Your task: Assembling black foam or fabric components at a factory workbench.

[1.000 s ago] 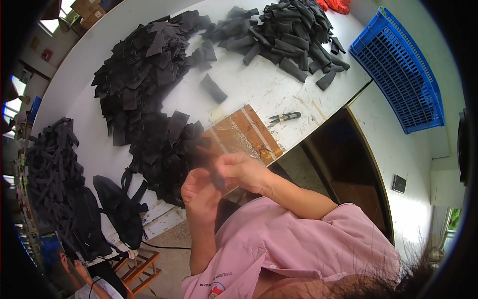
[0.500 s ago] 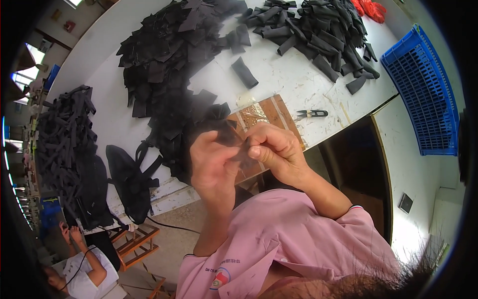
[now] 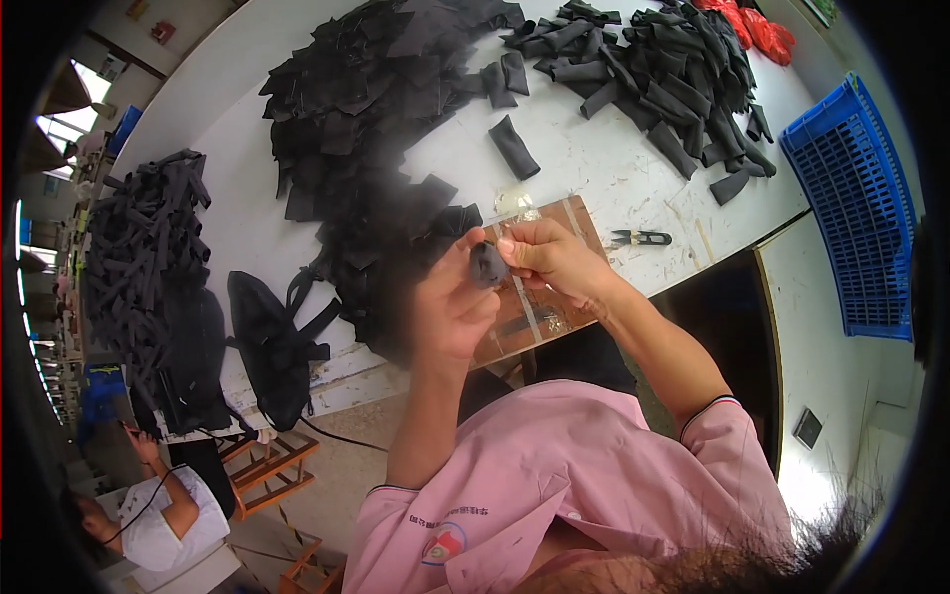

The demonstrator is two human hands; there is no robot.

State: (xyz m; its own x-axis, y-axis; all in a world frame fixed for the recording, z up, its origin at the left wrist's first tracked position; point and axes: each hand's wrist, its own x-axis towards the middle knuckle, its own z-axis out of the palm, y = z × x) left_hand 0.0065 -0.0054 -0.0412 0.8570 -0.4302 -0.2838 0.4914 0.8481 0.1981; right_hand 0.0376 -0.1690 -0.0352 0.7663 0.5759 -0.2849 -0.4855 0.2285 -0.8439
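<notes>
A small black fabric piece (image 3: 487, 265), folded or rolled, is held up between my hands over a brown board with clear tape (image 3: 582, 226). My left hand (image 3: 450, 312) has its fingers closed around the fabric's left side. Thumb and fingers of my right hand (image 3: 550, 259) pinch its upper right edge. Just left of my hands spreads a big heap of flat black fabric pieces (image 3: 366, 109), partly blurred. Beyond the board a single black fabric tube (image 3: 514, 147) lies on the white table (image 3: 450, 158).
Black-handled thread snips (image 3: 643, 238) lie right of the board. A pile of black tubes (image 3: 683, 79) and a red plastic bag (image 3: 767, 38) sit at the far right, near a blue crate (image 3: 851, 208). Black strips (image 3: 143, 267) and a black bag (image 3: 265, 346) are left. Another person (image 3: 163, 510) sits lower left.
My right hand has drawn slightly up and right, its forearm more extended. The fabric piece shows more clearly between my hands. The whole view has shifted a little.
</notes>
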